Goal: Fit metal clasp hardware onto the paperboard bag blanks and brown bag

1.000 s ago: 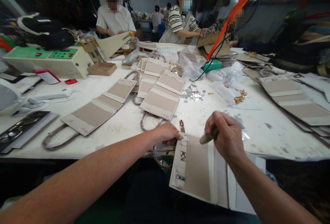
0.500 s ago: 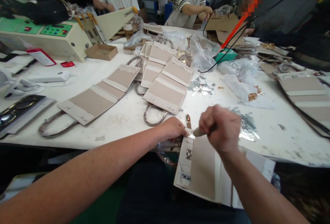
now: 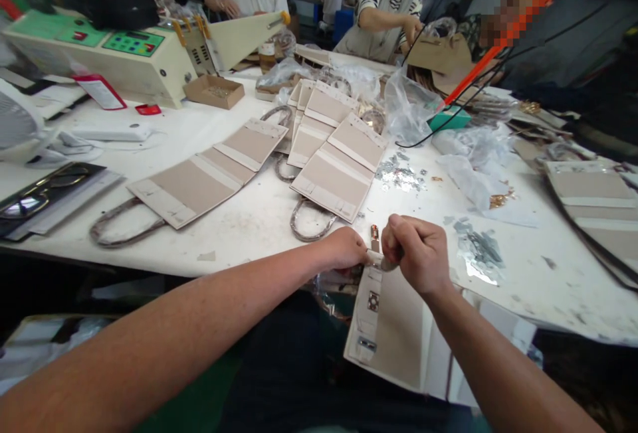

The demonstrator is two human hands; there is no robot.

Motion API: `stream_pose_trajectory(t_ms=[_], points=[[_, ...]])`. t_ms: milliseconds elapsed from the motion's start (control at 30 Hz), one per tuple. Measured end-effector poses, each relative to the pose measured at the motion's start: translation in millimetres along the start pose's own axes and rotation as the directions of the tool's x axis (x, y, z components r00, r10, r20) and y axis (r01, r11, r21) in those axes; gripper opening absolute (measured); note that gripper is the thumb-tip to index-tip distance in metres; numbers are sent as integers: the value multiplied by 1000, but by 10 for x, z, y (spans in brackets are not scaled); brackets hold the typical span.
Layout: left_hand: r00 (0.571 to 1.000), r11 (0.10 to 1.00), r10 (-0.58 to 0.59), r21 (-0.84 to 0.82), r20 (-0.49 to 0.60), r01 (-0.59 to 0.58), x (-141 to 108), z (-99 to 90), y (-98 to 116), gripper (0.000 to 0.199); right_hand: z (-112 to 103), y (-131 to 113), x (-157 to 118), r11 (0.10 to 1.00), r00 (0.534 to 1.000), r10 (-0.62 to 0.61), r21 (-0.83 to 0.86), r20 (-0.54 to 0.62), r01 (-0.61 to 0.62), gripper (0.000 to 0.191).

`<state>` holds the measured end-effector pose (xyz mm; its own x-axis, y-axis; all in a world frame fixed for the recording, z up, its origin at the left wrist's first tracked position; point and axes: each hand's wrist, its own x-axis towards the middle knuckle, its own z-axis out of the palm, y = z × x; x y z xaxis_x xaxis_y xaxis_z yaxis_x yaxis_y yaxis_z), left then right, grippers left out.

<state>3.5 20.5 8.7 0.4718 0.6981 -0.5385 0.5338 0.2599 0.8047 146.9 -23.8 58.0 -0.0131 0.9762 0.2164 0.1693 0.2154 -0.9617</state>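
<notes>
A flat beige handbag panel lies over the table's front edge, partly under my right forearm. My left hand is closed at its upper left corner, fingers pinching the edge. Close beside it, my right hand is a fist above the same corner. A dull grey-beige end shows under this fist, against the panel; I cannot make out what it is. Along the panel's left strip are a square metal fitting and a small metal plate. A shiny copper-coloured fitting stands just beyond the corner.
More handbag panels with wrapped handles lie across the white table. Loose metal plates are scattered to the right. A beige machine and a cardboard tray stand at left. Co-workers work opposite.
The camera view has shifted, so the table items appear further right. My right fist has turned and come down closer to the panel corner. My left hand keeps its pinch.
</notes>
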Motion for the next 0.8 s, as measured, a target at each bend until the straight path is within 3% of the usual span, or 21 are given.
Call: stream_pose_trajectory(t_ms=[133, 267, 467, 533, 600, 667, 733, 800], points=[[999, 1000, 27, -14, 36, -26, -12, -20, -18, 30, 19, -23, -22, 974, 989, -125, 178, -80, 137, 52], [999, 999, 31, -13, 13, -31, -26, -11, -34, 28, 40, 59, -71, 967, 993, -102, 228, -60, 113, 51], [1000, 1000, 10, 0, -26, -10, -2, 16, -54, 23, -27, 68, -119, 951, 981, -141, 257, -131, 171, 49], [999, 999, 13, 35, -40, -11, -41, 14, -29, 23, -69, 57, -135, 990, 995, -66, 121, -78, 75, 49], [998, 995, 34, 96, -49, -30, -124, 2, 26, 21, -188, 53, -178, 990, 998, 18, -138, -53, -25, 48], [994, 981, 94, 173, -52, -84, -237, -8, 109, 20, -408, 76, -287, 902, 997, 47, -426, -63, -69, 34], [977, 946, 207, 263, -46, -188, -353, 6, 221, 19, -701, 135, -485, 799, 997, 59, -597, -48, -76, 19], [932, 866, 361, 373, -9, -332, -449, 64, 369, 21, -1004, 196, -752, 768, 993, 114, -635, 14, -79, 34]])
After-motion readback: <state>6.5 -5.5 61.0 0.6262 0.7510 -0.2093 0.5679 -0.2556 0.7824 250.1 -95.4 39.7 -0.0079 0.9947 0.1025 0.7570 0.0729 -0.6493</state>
